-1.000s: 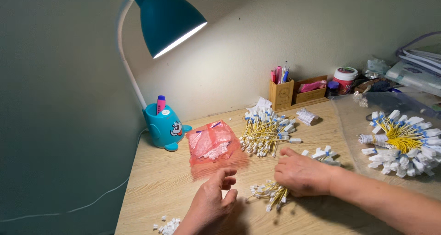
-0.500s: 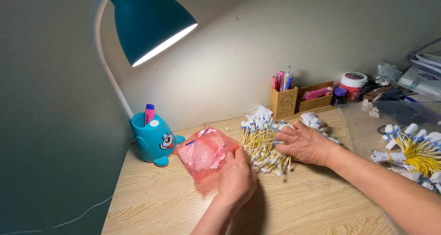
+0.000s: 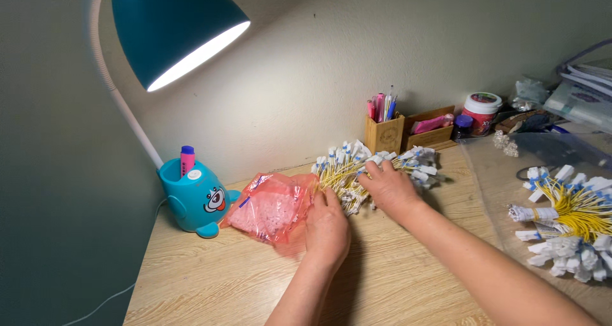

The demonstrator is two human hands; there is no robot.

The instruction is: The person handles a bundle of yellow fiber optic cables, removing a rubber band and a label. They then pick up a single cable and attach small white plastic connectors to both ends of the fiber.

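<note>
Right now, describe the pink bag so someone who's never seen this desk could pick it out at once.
Start at the teal lamp base with the cartoon face on the wooden desk. Just to its right lies the pink bag, with the left hand at its right edge. It is the only translucent pink plastic pouch; the bundles of yellow wires beside it are stiff and white-tagged.

Single light source: teal desk lamp (image 3: 175, 29), upper left, shade lit white inside w/ glare along its rim; bright pool on the wall (image 3: 331, 58) and wooden desk (image 3: 210, 275) beneath; far left dim, falling to dark green; soft shadows cast twd the viewer under the left hand (image 3: 327, 229) and right hand (image 3: 389, 187); red plastic bag (image 3: 274, 205) shows small highlights; focus adequate centre frame; slight wide-angle stretch at edges; right-side items less lit, detail softer.
</note>
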